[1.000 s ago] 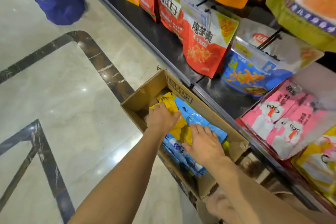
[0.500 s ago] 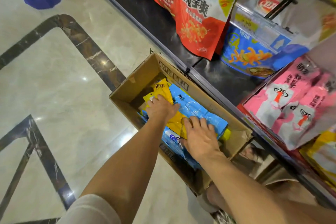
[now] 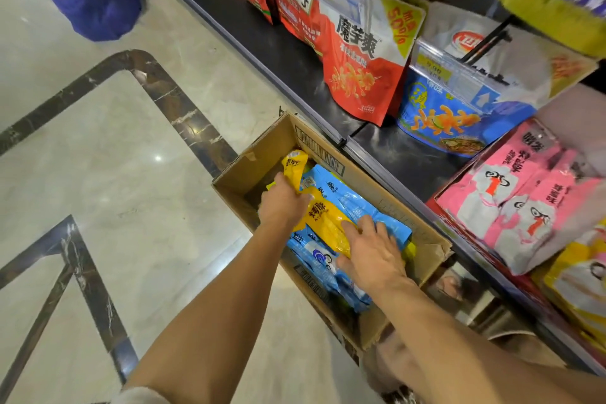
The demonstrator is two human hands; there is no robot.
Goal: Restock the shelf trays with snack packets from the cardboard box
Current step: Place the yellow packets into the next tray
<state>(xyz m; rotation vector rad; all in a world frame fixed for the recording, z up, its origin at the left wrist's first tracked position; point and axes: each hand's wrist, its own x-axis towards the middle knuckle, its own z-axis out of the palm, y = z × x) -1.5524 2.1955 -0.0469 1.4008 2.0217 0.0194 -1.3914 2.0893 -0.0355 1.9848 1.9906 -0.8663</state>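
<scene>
Marble floor (image 3: 82, 174) on the left, then the cardboard box (image 3: 244, 174) standing against the shelf (image 3: 410, 161). The left hand (image 3: 283, 207) is down inside the box, fingers curled tight round a yellow packet (image 3: 294, 166) whose top sticks up past the knuckles. Just right of that grip, a second yellow packet (image 3: 324, 221) runs across to the right hand (image 3: 372, 256). That hand lies spread and flat, fingertips on it and on the blue packets (image 3: 360, 207) beneath. Further right of that hand, up on the shelf, pink packets (image 3: 511, 203) are stacked.
</scene>
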